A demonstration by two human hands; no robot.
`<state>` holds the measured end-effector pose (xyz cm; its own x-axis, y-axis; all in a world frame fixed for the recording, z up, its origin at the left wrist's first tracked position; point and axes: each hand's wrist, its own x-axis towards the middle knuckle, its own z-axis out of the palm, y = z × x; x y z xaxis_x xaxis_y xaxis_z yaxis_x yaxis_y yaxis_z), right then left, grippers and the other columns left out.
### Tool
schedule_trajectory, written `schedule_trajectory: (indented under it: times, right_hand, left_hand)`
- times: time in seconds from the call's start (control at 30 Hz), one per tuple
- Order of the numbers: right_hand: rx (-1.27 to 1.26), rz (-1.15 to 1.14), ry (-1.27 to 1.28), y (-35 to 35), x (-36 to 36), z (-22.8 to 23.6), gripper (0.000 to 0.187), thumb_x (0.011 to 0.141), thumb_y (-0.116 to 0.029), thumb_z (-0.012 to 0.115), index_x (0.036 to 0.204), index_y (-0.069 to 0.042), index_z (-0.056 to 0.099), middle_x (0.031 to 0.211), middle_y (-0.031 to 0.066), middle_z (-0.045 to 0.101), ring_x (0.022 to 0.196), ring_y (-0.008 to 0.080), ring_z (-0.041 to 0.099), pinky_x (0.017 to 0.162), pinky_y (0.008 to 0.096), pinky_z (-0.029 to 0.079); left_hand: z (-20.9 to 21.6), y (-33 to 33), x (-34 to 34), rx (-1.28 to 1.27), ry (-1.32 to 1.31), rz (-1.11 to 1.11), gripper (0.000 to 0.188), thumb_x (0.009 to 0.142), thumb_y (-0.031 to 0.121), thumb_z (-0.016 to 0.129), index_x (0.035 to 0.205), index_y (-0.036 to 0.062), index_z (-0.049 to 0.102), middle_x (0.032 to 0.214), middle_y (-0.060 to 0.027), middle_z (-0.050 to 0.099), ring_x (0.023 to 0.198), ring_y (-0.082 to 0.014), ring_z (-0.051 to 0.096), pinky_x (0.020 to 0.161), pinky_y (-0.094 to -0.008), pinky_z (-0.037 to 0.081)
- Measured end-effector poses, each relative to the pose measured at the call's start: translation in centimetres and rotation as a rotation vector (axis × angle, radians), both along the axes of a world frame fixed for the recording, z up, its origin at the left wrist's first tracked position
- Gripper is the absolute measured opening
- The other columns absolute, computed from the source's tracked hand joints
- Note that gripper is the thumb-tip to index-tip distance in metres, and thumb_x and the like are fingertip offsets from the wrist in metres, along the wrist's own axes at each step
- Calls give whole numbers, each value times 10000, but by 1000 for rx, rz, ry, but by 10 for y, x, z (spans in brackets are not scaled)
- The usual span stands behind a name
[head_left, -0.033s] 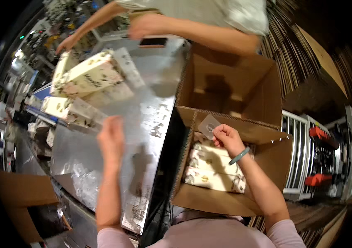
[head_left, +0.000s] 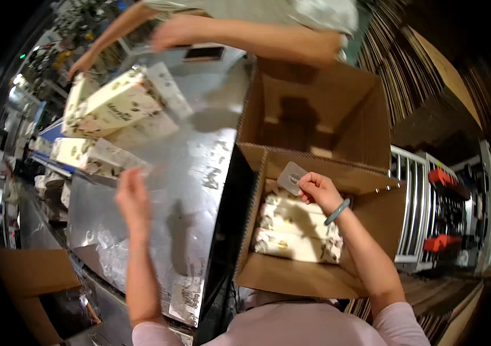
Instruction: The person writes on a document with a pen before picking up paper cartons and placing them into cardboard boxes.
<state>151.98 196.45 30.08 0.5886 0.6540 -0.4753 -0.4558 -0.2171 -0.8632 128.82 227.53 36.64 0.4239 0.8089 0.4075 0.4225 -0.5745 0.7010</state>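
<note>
My right hand (head_left: 317, 190), with a teal bangle at the wrist, pinches a small clear square plastic piece (head_left: 291, 176) with a round mark in its middle. It is above an open cardboard box (head_left: 291, 279) holding cream floral-printed packs (head_left: 290, 245) laid in rows. My left hand (head_left: 133, 199) is over the metal table (head_left: 190, 173), blurred by motion, its fingers not clearly readable. It is nearest a floral pack (head_left: 72, 153) with a loose see-through wrapper end (head_left: 113, 158). Larger floral packs (head_left: 121, 101) lie farther back on the table.
Across the table, a co-worker's hand (head_left: 179, 33) is blurred near a phone (head_left: 204, 53); the other hand (head_left: 81, 64) touches a floral pack. A second open box (head_left: 361, 130) adjoins mine. Crumpled clear plastic (head_left: 113, 256) lies at the table's near left. Roller conveyor (head_left: 410, 202) stands right.
My left hand has shifted left, closer to the wrapper end of the pack. The whole view has moved slightly. My right hand still keeps the clear plastic piece above the box.
</note>
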Motion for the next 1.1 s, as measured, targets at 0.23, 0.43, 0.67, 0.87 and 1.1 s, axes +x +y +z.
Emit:
schedule_trajectory:
  times: [0.23,0.43,0.67,0.87,1.1]
  right_hand:
    - [-734,207,-279,-94,2,-168,206,827,-234,571,745,-51,620,707,83,641,656,179,586,659,315,476]
    - [-1031,366,-551,-96,10,-172,281,858,-276,492,927,-72,672,903,172,652,833,355,609,775,401,484]
    - [-1221,422,-672,-79,3,-139,308,848,-281,551,887,8,651,938,206,642,845,354,613,751,396,500]
    - [185,745,38,19,-38,79,313,863,-170,616,1113,3,540,977,57,636,828,99,609,747,233,495]
    - [159,437,-234,30,-53,60,126,867,-124,595,903,-3,604,739,9,612,694,62,566,634,204,462]
  left_hand:
    - [-88,154,-225,-135,445,463,458,925,424,465,761,8,567,607,-33,502,538,-140,415,510,-309,345]
    - [-85,150,-249,-382,82,437,373,917,383,514,776,41,560,618,49,399,559,-44,319,496,-230,258]
    - [3,39,-125,-377,-59,169,276,933,337,498,823,95,573,697,76,400,616,-26,330,533,-200,273]
    - [43,-106,18,-522,-195,-363,251,955,285,459,884,70,567,666,39,453,550,-32,372,479,-206,304]
    - [23,-127,19,-592,-328,-336,311,933,259,460,1149,35,442,874,-53,530,753,-132,501,665,-271,440]
